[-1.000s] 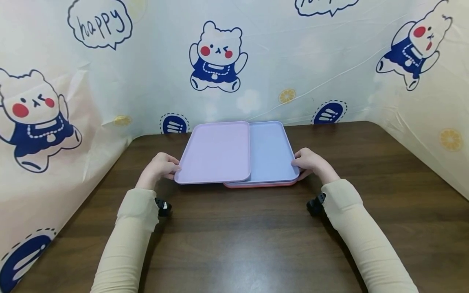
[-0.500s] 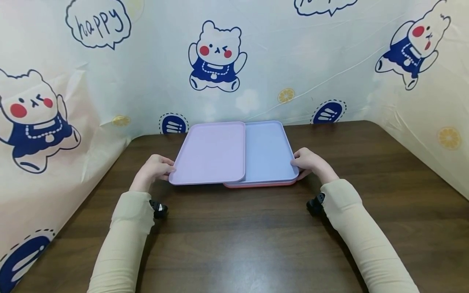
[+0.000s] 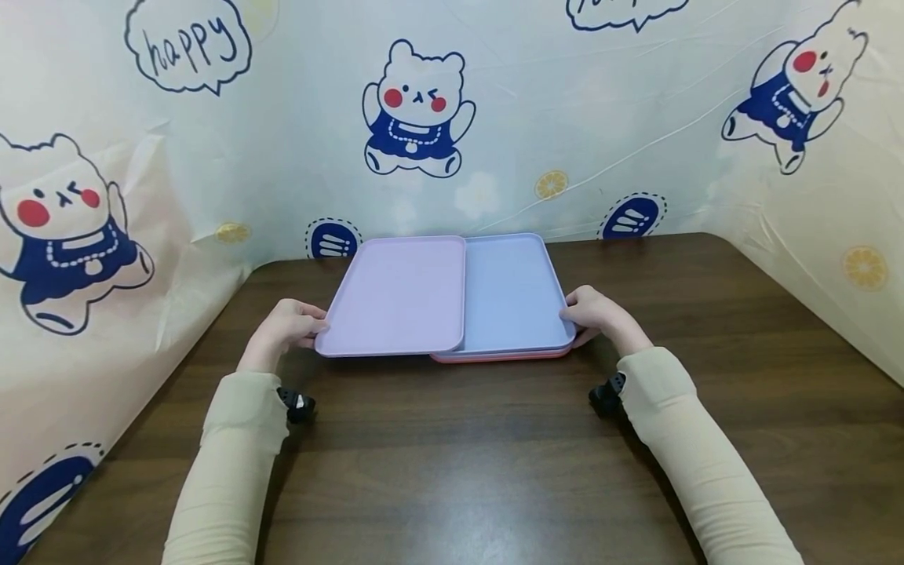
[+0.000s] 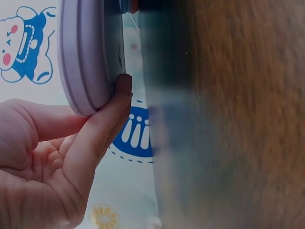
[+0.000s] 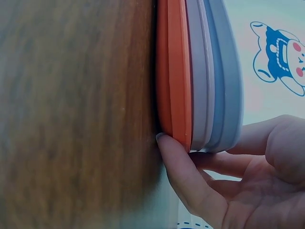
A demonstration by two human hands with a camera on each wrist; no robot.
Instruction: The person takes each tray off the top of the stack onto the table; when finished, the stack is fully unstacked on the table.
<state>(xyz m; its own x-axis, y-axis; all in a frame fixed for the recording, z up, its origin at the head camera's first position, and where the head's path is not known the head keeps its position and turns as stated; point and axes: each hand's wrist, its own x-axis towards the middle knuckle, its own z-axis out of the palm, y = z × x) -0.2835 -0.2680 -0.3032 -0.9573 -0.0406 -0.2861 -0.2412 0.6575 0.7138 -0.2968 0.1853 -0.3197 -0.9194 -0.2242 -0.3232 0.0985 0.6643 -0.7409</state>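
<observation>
My left hand (image 3: 281, 328) pinches the near left corner of a lilac tray (image 3: 391, 298), thumb above and fingers under its rim. That tray overlaps the left part of a blue tray (image 3: 517, 294) and juts out to the left. In the left wrist view, the lilac rim (image 4: 83, 57) stands clear of the table. My right hand (image 3: 600, 312) holds the near right corner of the stack below. In the right wrist view the stack shows a red tray (image 5: 172, 86) lowest, a greyish-lilac tray (image 5: 201, 86) between, and the blue one on top.
The stack lies at the far side of a dark brown wooden table (image 3: 452, 455). Behind and beside the table hangs a pale sheet (image 3: 297, 141) printed with bears and lemon slices. A small black camera (image 3: 298, 405) sits on the left wrist, another (image 3: 606, 396) on the right.
My left hand has slid the lilac tray leftward, uncovering more of the blue tray. The right hand and the stack it holds have stayed in place.
</observation>
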